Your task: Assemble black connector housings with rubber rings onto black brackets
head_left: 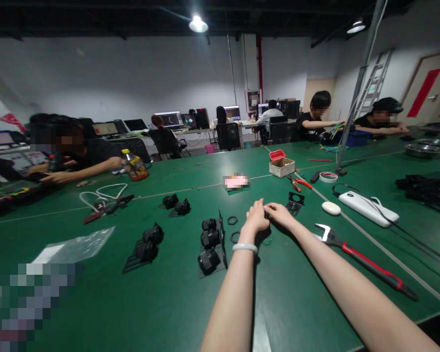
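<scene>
Head camera: a person's left hand (257,216) and right hand (280,214) meet fingertip to fingertip low over a green table (150,303), the fingers of both curled closed; whatever sits between them is too small and too hidden to tell. Just to the left of the hands lie two black rings (229,220), flat on the surface and apart from each other. They appear thin and light, probably somewhat flexible, and likely to slide or roll off unnoticed; a fingertip pinch on the rim looks the surest hold. A pale bracelet (245,248) circles the left wrist. Beside the rings stands a row of black fittings on plates (210,247), with a black bracket (295,201) just beyond the right hand and a red-handled adjustable wrench (363,259) lying near the right forearm. The table is matte, flat and wide, strewn with a cardboard box (281,166), a tape roll (328,177), red pliers (300,184) and a clear plastic bag (77,244). Other people work along the far edges; behind them, desks with lit monitors fill a white-walled hall under ceiling lamps.
</scene>
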